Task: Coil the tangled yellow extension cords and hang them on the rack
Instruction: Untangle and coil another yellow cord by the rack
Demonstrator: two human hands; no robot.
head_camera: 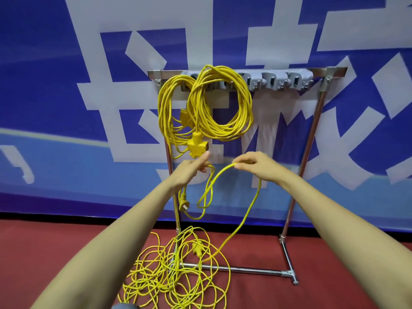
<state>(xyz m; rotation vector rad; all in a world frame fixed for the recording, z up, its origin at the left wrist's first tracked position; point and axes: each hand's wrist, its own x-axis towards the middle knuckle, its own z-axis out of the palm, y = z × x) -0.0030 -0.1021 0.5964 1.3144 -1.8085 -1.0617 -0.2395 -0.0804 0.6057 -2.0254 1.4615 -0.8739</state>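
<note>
Backed by a blue banner (44,85) spanning the whole wall, printed with huge white characters (229,30) cut off at the top and sides. Crossed low on the left by a paler blue band (55,166) under a thin whitish stripe. Darkening to deep blue along the bottom edge, just above a red floor (55,241). Lit evenly, with faint creases and soft sheen on the fabric.

On the rack (311,134), the left side is blocked by two hung yellow coils (223,103), the right grey holders (296,82) are left unobstructed, and the floor (338,255) below is cluttered by tangled cord (169,279).
</note>
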